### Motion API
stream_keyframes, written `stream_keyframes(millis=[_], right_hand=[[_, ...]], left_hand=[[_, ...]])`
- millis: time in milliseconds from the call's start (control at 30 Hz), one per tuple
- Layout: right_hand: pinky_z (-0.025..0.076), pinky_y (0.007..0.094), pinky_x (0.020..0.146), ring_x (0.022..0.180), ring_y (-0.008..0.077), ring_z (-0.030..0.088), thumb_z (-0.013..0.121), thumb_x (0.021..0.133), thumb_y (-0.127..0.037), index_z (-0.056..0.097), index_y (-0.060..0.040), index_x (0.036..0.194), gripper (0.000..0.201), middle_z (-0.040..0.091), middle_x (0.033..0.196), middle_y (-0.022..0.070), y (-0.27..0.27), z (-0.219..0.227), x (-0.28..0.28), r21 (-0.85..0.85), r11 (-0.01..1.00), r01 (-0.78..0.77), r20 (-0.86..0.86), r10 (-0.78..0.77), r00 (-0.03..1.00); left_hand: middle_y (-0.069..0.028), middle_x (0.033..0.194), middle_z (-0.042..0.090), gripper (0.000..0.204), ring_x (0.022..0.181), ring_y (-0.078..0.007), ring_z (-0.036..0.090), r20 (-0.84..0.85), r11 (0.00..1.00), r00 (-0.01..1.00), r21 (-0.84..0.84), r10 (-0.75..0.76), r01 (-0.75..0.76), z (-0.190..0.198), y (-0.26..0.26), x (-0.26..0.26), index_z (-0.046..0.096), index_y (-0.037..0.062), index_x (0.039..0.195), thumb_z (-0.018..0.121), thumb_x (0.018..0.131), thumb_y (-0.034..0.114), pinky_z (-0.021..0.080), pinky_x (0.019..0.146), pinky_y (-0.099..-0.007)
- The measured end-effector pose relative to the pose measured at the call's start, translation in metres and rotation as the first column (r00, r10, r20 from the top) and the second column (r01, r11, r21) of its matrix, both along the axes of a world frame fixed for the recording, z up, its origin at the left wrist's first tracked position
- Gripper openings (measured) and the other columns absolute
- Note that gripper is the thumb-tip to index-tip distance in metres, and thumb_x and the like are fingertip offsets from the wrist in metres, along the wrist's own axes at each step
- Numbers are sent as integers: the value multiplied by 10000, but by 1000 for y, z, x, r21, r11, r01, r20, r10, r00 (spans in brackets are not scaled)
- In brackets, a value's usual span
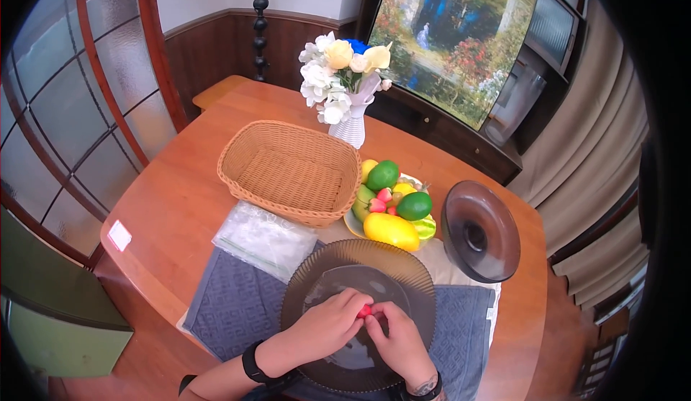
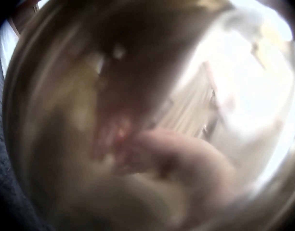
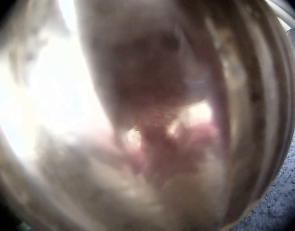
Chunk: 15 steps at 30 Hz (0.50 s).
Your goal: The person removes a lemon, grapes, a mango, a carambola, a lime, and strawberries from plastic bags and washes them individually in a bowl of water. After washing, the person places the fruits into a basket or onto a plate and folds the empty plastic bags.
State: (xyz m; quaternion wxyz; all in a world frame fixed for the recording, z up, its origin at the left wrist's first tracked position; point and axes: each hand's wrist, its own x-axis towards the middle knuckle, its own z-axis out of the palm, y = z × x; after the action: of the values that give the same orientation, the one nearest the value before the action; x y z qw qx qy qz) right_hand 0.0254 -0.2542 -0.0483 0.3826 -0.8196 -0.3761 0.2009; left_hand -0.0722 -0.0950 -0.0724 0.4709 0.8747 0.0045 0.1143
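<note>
In the head view, a small red item (image 1: 365,311) is pinched between the fingertips of both hands, low over a dark translucent ribbed bowl (image 1: 299,286). The left hand (image 1: 325,331) comes in from the lower left, the right hand (image 1: 397,340) from the lower right, with their fingertips meeting at the red item. What the item is cannot be made out. Both wrist views are blurred and filled by glassy brown surfaces; the hands appear there only as vague pinkish shapes.
A wicker basket (image 1: 288,167) stands behind a clear plastic bag (image 1: 263,239). Right of it is a plate of fruit with a yellow mango (image 1: 391,231). A brown glass bowl (image 1: 461,217) lies at the right, a flower vase (image 1: 348,127) at the back. Blue cloth (image 1: 234,300) lies underneath.
</note>
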Motion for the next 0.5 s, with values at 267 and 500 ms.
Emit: stream_keyframes(millis=[267, 500], right_hand=[[520, 366, 813, 907, 280, 656, 642, 915, -97, 586, 21, 1095, 223, 622, 991, 166, -1, -10, 1, 81, 992, 98, 17, -99, 995], [520, 362, 823, 903, 285, 660, 633, 920, -91, 587, 22, 1100, 218, 621, 991, 167, -1, -7, 0, 65, 995, 77, 1, -77, 997]], left_hand=[[-129, 1065, 577, 255, 1011, -346, 611, -207, 986, 978, 169, 22, 14, -11, -1, -6, 540, 76, 1114, 643, 907, 183, 526, 811, -428], [-121, 1009, 575, 248, 980, -335, 618, -270, 951, 962, 290, -28, 109, -17, -1, -14, 559, 87, 1048, 669, 886, 240, 532, 795, -438]])
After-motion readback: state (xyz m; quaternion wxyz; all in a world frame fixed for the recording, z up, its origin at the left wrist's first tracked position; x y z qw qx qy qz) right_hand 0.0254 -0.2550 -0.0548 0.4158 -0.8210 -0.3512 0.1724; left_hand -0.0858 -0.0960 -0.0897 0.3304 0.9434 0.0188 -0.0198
